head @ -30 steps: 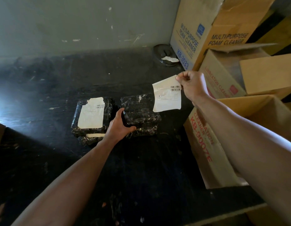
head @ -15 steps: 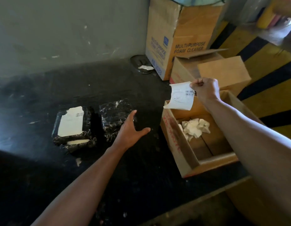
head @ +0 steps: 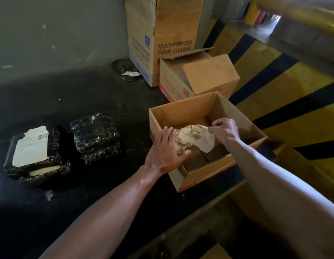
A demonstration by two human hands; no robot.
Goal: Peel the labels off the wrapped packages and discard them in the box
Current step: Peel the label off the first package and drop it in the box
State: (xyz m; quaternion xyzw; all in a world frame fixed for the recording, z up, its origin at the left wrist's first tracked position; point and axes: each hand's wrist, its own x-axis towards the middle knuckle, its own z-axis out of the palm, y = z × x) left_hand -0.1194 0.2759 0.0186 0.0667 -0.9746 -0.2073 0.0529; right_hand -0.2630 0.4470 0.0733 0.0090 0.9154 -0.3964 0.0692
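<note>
Two black wrapped packages lie on the dark floor. The left package [head: 38,161] carries a white label [head: 31,146] on top. The right package [head: 98,137] has no label on its top. An open cardboard box [head: 198,176] stands to their right with crumpled paper inside. Both hands are over the box. My right hand [head: 225,130] pinches one edge of the peeled label [head: 198,139], which is crumpling. My left hand [head: 165,151] rests flat on the label's other side and on the box's left rim.
A tall "Multi-purpose foam cleaner" box [head: 162,40] and a second open box [head: 198,77] stand behind. A dark round dish [head: 125,70] with a paper scrap sits by the wall. Yellow-and-black striped floor [head: 286,101] lies to the right.
My right hand carried the peeled label from above the packages down into the box. My left hand left the right package and moved onto the label. The label went from flat to crumpled.
</note>
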